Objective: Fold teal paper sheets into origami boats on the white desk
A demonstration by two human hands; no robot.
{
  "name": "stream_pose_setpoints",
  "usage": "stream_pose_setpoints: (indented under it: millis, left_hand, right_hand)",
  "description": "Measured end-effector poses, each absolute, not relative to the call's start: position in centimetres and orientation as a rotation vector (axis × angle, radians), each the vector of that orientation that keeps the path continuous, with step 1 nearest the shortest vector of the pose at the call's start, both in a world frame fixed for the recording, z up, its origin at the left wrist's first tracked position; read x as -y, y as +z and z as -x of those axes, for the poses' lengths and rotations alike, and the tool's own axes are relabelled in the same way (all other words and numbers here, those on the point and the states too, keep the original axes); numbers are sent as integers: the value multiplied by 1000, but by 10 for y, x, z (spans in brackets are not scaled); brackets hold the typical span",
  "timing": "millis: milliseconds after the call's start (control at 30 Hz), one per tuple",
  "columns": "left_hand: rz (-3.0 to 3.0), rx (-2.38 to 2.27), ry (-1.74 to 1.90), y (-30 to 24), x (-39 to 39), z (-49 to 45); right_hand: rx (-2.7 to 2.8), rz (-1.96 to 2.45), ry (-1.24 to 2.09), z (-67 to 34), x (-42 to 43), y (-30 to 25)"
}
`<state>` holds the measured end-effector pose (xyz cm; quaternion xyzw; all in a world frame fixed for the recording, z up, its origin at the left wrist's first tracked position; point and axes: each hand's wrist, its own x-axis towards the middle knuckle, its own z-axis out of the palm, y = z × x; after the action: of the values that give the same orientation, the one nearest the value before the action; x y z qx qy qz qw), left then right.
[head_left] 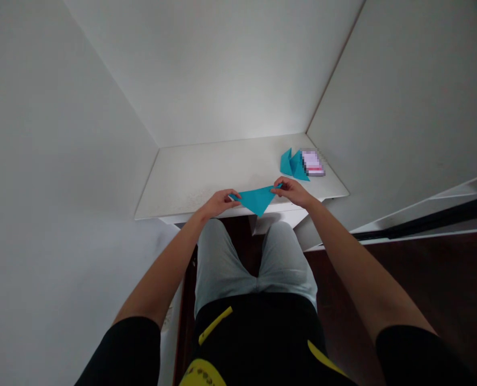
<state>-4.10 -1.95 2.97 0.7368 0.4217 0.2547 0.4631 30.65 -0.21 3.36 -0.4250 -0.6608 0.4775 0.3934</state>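
A sheet of blue paper [257,200], folded into a triangle, is stretched between my two hands at the front edge of the white desk [206,174]. Its long side is uppermost and its point hangs down toward my lap. My left hand [221,202] pinches the left corner between thumb and fingers. The opposite corner is pinched in my right hand [291,191]. Just beyond my right hand, folded blue paper pieces [293,164] lie on the desk.
A phone-like object with a blurred screen [313,163] lies at the desk's right end, against the folded paper. White walls enclose the desk at the left, back and right. My legs [290,262] are at its front edge, above a dark floor [423,268].
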Motion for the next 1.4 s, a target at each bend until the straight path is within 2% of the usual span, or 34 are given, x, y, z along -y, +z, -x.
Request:
stream_pose_setpoints:
  millis: [100, 233, 400, 600, 767, 967, 1200, 1400]
  left_hand:
    - [-1759, -1034, 796, 31, 24, 41]
    - [-1609, -1194, 1056, 32, 25, 25]
    - [-1323, -1337, 1091, 38, 22, -5]
    - [-1320, -1477, 1124, 38, 21, -4]
    - [-1475, -1360, 1023, 32, 25, 2]
    - [-1445, -1391, 1101, 35, 30, -3]
    - [-1843, -1555, 1203, 65, 18, -5]
    - [-2093, -1482, 1077, 68, 5, -13]
  right_hand:
    - [1761, 1071, 1129, -313, 7, 54]
    - [1893, 1051, 750, -307, 22, 72]
    - [2114, 1002, 431, -284, 46, 68]
    - [2128, 1101, 404, -273, 64, 56]
    - [2047, 1107, 502, -270, 69, 55]
    - [1985, 1139, 501, -265, 70, 44]
    - [2079, 1103, 466, -247, 66, 10]
    - [2297, 1308, 382, -230, 56, -3]
